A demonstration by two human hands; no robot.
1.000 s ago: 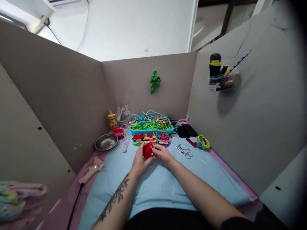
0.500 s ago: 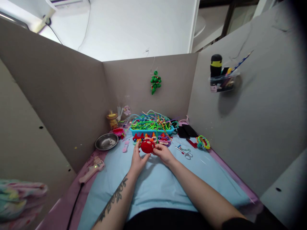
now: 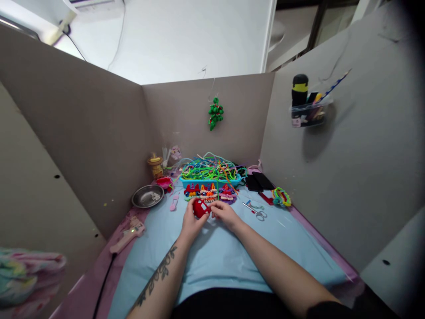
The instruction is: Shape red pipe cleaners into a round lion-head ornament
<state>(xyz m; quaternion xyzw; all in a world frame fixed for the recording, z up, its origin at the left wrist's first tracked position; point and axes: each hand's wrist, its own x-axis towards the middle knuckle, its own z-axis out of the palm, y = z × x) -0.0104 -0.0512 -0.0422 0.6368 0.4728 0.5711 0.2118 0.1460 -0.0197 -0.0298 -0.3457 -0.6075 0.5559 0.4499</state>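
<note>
Both my hands meet over the light blue mat in the middle of the booth. My left hand is closed around a small red fuzzy craft piece, with the thumb along its left side. My right hand pinches the same red piece from the right with its fingertips. Just beyond the hands lies a row of small colourful finished pieces, and behind that a blue basket heaped with green, blue and orange pipe cleaners.
A metal bowl, a pink clip and a pink glue gun with a black cord lie at the left. Scissors, a black phone and a coloured ring lie at the right. Grey partition walls enclose three sides.
The red piece has been turned and shifted slightly between my fingers; it sits a little lower and more to the left than half a second ago. My arms have stayed in place.
</note>
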